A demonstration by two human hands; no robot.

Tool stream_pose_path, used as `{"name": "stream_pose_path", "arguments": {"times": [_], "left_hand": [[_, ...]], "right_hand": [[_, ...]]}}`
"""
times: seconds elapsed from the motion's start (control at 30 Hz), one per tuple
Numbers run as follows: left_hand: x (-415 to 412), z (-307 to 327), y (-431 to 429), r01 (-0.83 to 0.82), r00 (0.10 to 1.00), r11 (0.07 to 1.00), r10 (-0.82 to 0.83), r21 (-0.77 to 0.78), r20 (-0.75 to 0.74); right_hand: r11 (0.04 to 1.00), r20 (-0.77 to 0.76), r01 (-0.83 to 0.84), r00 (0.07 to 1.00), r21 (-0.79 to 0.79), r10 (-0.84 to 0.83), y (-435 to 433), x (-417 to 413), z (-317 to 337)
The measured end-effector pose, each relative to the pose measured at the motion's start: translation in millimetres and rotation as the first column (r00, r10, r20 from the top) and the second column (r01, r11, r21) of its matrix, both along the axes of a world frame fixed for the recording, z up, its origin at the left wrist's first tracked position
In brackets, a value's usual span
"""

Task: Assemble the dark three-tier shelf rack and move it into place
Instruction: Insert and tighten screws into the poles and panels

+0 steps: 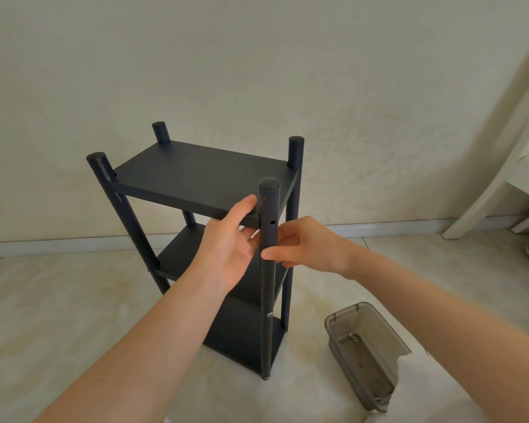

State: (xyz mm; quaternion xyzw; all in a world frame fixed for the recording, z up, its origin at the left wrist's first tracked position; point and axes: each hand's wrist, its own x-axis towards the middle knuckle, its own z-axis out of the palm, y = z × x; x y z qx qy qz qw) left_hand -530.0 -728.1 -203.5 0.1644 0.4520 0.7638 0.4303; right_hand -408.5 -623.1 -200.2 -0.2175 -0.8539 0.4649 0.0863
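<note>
— 3 shelves (177,264) sit between 4 posts (295,154); the rack (242,331) stands upright on the floor (74,315) by the wall (257,71). Finished?
— Not quite. On the near post (268,285) the top hole (272,222) looks empty, though it's small. The left hand (229,248) clasps the top shelf (202,175) at its corner, and the right hand (303,244) pinches that post. The tray (336,328) holds screws (352,337); moving remains.
</note>
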Motion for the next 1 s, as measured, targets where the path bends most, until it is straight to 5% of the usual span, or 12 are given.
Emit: {"name": "stream_pose_path", "arguments": {"times": [0.2,0.4,0.63,0.73,1.0], "left_hand": [[-2,-2,-4,0.055,0.998,0.998,-0.057,0.037,0.029],[-8,-5,-6,0.141,0.987,0.987,-0.146,0.076,0.069],[-4,-2,-6,0.127,0.989,0.989,-0.131,0.07,0.061],[-6,-4,-5,0.106,0.993,0.994,-0.107,0.033,0.039],[-6,-8,-3,0.128,0.992,0.99,-0.128,0.064,-0.014]], "right_hand": [[0.992,0.09,-0.074,0.992,-0.099,0.083,19,7,-9],[0.999,0.385,0.009,0.923,-0.051,0.011,49,34,-50],[0.991,0.764,0.097,0.632,0.091,-0.132,82,52,-144],[0.968,0.779,0.108,0.578,0.225,-0.245,76,63,-201],[0.952,0.821,0.271,0.504,0.143,-0.267,35,96,-300]]}}
